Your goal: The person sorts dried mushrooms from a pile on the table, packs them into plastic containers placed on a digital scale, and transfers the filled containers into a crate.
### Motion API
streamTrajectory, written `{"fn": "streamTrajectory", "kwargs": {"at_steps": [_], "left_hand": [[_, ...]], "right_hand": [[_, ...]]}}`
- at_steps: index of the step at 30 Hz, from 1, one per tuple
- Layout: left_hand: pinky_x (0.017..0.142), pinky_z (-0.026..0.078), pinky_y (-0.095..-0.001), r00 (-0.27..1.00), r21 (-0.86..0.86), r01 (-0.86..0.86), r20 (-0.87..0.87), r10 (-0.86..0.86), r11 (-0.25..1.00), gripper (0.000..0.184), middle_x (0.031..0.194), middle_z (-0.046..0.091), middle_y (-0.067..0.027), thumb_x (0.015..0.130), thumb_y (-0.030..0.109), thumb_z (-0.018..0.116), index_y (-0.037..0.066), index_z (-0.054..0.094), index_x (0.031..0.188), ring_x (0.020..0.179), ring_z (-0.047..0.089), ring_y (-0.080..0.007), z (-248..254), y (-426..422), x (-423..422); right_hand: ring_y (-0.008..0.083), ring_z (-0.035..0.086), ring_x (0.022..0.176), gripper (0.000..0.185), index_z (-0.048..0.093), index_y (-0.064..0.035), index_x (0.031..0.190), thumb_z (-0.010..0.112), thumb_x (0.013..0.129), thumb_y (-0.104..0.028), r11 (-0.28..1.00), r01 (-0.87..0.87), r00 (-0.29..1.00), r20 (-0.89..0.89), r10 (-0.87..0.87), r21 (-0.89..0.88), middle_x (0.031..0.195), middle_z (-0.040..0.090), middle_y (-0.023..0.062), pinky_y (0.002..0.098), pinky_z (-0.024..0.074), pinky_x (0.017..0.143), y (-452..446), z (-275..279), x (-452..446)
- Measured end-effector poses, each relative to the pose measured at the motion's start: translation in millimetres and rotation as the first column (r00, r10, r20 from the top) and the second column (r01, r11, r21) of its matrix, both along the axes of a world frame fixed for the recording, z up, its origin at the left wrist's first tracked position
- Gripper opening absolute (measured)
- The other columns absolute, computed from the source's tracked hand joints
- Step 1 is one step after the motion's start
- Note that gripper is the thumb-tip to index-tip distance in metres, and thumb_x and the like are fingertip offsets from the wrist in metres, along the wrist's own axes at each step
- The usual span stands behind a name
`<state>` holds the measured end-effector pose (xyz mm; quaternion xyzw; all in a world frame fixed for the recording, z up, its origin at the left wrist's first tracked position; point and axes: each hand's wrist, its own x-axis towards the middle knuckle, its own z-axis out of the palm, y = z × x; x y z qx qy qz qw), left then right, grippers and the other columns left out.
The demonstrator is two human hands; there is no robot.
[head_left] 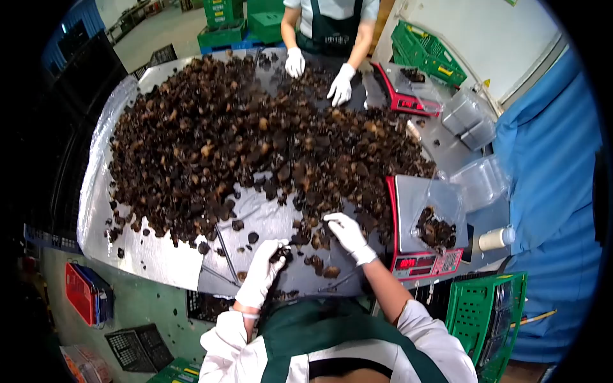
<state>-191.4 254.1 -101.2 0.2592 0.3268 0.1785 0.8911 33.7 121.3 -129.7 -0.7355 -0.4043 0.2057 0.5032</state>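
A wide heap of dark brown, wood-ear-like mushrooms (211, 143) covers much of the metal table (166, 262). My left hand (260, 271), in a white glove, is closed around a few dark mushroom pieces (280, 255) near the table's front edge. My right hand (348, 236), also gloved, reaches over the heap's near edge with its fingers stretched out. I see nothing held in it, though its fingertips are close to the mushrooms. Several loose pieces (322, 267) lie between my two hands.
Right of my hand, a red scale (412, 217) carries a clear tub with mushrooms (437, 228). A second scale (408, 102) stands farther back, beside stacked clear tubs (469, 118). Across the table, a co-worker's gloved hands (341, 86) touch the heap. Green crates (472, 313) stand at lower right.
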Motion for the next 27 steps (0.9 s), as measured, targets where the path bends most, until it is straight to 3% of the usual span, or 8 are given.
{"fn": "streamTrajectory", "kwargs": {"at_steps": [3, 9, 13, 14, 15, 19, 23, 27], "left_hand": [[0.057, 0.043, -0.0204, 0.982, 0.221, 0.012, -0.187, 0.03, 0.975, 0.014, 0.083, 0.065, -0.0011, 0.089, 0.019, 0.062, 0.007, 0.062, 0.083, 0.07, 0.057, -0.0079, -19.3, 3.2, 0.4], [0.067, 0.047, -0.0287, 0.93, 0.832, 0.201, -0.327, 0.165, 0.516, 0.016, 0.08, 0.06, -0.007, 0.079, 0.012, 0.071, 0.002, 0.062, 0.087, 0.073, 0.059, -0.0167, -34.5, -3.4, 19.3], [0.077, 0.049, -0.0338, 0.937, 0.951, 0.287, -0.304, 0.174, 0.113, 0.039, 0.097, 0.058, -0.0126, 0.071, 0.017, 0.076, 0.004, 0.059, 0.104, 0.087, 0.059, -0.0282, -30.9, -8.5, 42.0], [0.08, 0.048, -0.0356, 0.928, 0.942, 0.334, -0.334, 0.164, 0.03, 0.046, 0.103, 0.056, -0.0129, 0.071, 0.018, 0.076, 0.005, 0.056, 0.11, 0.093, 0.058, -0.0307, -30.3, -11.4, 46.2], [0.081, 0.049, -0.0359, 0.895, 0.905, 0.425, -0.421, 0.145, 0.009, 0.045, 0.106, 0.055, -0.0127, 0.073, 0.017, 0.074, 0.006, 0.055, 0.112, 0.097, 0.058, -0.0315, -33.4, -12.7, 49.4], [0.081, 0.049, -0.0349, 0.929, 0.947, 0.312, -0.322, 0.183, 0.081, 0.025, 0.098, 0.06, -0.0128, 0.079, 0.011, 0.065, 0.004, 0.061, 0.104, 0.093, 0.06, -0.0315, -46.3, -4.8, 50.1], [0.081, 0.047, -0.0299, 0.948, 0.679, 0.256, -0.317, -0.04, 0.688, 0.018, 0.094, 0.067, -0.0086, 0.087, 0.01, 0.059, 0.001, 0.065, 0.102, 0.087, 0.061, -0.0178, -61.6, 5.5, 29.6], [0.058, 0.042, -0.0204, 0.935, 0.287, 0.309, -0.267, -0.234, 0.907, 0.023, 0.087, 0.064, -0.0023, 0.092, 0.018, 0.055, 0.004, 0.062, 0.109, 0.064, 0.052, -0.0065, -30.7, 2.5, 8.5]], "right_hand": [[0.008, 0.057, 0.082, 0.027, 0.06, -0.0051, 0.116, 0.053, 0.093, -0.018, 0.999, 0.004, 0.656, -0.754, 0.035, 0.05, 0.103, 0.065, 0.0026, 0.0231, 0.0476, 0.066, -22.3, 11.6, 7.8], [0.0137, 0.062, 0.081, 0.028, 0.059, -0.0102, 0.109, 0.048, 0.096, -0.032, 0.968, 0.199, 0.255, -0.962, 0.098, 0.151, 0.099, 0.064, 0.0061, 0.0278, 0.049, 0.06, -52.1, 25.4, 5.7], [0.0162, 0.063, 0.081, 0.013, 0.061, -0.0084, 0.095, 0.058, 0.089, -0.019, 0.979, 0.005, 0.87, -0.481, -0.104, -0.202, 0.091, 0.064, 0.0048, 0.0319, 0.0509, 0.065, -30.2, 27.4, 3.8], [0.0221, 0.062, 0.083, 0.021, 0.061, -0.0093, 0.1, 0.064, 0.08, -0.016, 1.0, 0.011, 0.949, 0.316, -0.011, 0.002, 0.093, 0.062, 0.0079, 0.0343, 0.051, 0.069, -26.2, 6.8, 4.7], [0.0281, 0.06, 0.085, 0.03, 0.061, -0.012, 0.104, 0.066, 0.074, -0.017, 0.986, 0.067, 0.889, 0.458, 0.011, -0.153, 0.094, 0.058, 0.0109, 0.0373, 0.0508, 0.072, -22.0, 19.1, -6.2], [0.0292, 0.06, 0.083, 0.027, 0.061, -0.0118, 0.101, 0.066, 0.075, -0.016, 0.94, 0.1, 0.85, 0.519, 0.089, -0.326, 0.089, 0.056, 0.0102, 0.0386, 0.0505, 0.071, -19.2, 7.1, -16.2], [0.025, 0.062, 0.088, 0.018, 0.062, -0.0047, 0.094, 0.064, 0.077, -0.009, 0.991, -0.089, 0.995, -0.04, 0.086, -0.096, 0.092, 0.062, 0.0096, 0.0315, 0.0482, 0.079, -33.2, 8.0, 0.5], [0.0264, 0.061, 0.088, 0.016, 0.063, -0.0066, 0.094, 0.063, 0.079, -0.011, 0.968, -0.18, 0.979, 0.06, 0.193, -0.174, 0.091, 0.061, 0.01, 0.0325, 0.0479, 0.079, -56.6, 37.4, -9.2]]}}
